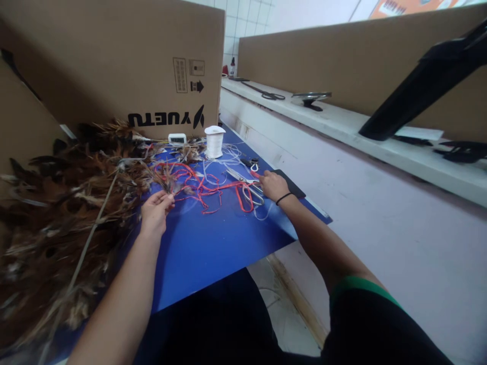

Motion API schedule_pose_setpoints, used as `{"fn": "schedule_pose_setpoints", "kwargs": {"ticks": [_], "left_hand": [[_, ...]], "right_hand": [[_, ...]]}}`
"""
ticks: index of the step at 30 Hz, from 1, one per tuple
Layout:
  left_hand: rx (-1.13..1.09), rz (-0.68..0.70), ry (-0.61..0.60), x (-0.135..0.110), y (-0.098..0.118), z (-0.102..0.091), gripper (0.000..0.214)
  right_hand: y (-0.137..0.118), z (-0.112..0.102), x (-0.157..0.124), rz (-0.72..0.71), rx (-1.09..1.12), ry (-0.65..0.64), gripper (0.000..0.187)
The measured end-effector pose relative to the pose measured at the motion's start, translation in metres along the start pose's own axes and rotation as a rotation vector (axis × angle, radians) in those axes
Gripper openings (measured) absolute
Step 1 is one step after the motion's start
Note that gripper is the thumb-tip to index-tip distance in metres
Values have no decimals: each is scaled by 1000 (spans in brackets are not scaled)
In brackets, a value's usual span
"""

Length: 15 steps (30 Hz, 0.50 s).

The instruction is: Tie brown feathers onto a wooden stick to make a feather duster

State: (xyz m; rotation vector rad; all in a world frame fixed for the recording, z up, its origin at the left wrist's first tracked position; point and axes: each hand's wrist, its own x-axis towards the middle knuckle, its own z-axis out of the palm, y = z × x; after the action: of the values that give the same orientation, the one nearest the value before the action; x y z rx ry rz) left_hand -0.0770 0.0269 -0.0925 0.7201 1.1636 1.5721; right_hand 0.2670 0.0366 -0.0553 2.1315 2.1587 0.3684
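Feathers (168, 178) were pinched in the left hand (158, 207) over the blue tabletop (201, 253); the right hand (274, 185) was beside scissors (236, 175) and red cord (208, 192), whether gripping anything I couldn't tell.

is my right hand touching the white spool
Apart. The head view shows the right hand right of the white spool, with blue tabletop visible between.

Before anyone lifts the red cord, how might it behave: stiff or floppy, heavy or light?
The red cord is probably floppy, since it lies in loose loops. It looks thin, so it should be light. Its crossing strands may snag when pulled.
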Motion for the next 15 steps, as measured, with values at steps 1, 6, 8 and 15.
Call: {"fn": "schedule_pose_setpoints", "kwargs": {"ticks": [1,6,8,15], "left_hand": [[2,-2,-1,0,0,0,40],[7,-11,13,-1,1,1,40],[9,-8,11,-1,1,1,39],[25,-1,-8,0,-1,0,37]], "right_hand": [[-2,-1,-1,6,14,-6,32],[-7,-8,-23,5,53,-34,28],[-6,-10,-36,-30,18,-12,28],[11,2,-67,-63,44,-26,25]]}}
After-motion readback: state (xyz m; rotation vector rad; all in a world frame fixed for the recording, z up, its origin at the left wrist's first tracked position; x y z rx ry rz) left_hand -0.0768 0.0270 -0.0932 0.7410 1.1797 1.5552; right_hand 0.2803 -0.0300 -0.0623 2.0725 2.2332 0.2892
